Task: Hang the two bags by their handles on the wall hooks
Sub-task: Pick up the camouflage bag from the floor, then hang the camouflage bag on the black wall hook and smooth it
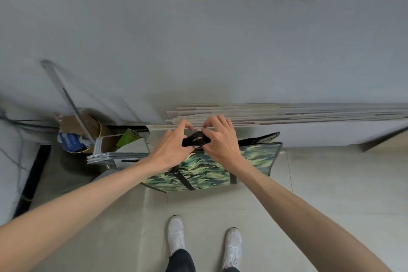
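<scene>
Camouflage green covers the bag (212, 170) we hold up in front of a grey wall (220, 51), above a pale tiled floor (331, 194). Our left hand (170, 148) and right hand (220, 139) meet at its top, both closed on the black handles (195, 140): the left grips the strap from the left side, the right pinches it from the right, fingers curled over the webbing. Black straps run down the bag's near face, and its black-edged top sits just below our hands. We see only this one bag; no hook shows on the wall in this view.

Behind the bag, a stack of flat boards (287, 112) leans along the foot of the wall. At the floor's left edge stand a folded metal ladder (72, 106) and a round bucket (88, 132) holding cardboard and a blue-and-white packet. Below our arms, our two white shoes (176, 236) stand on the tiles, near the bottom edge of the floor.
</scene>
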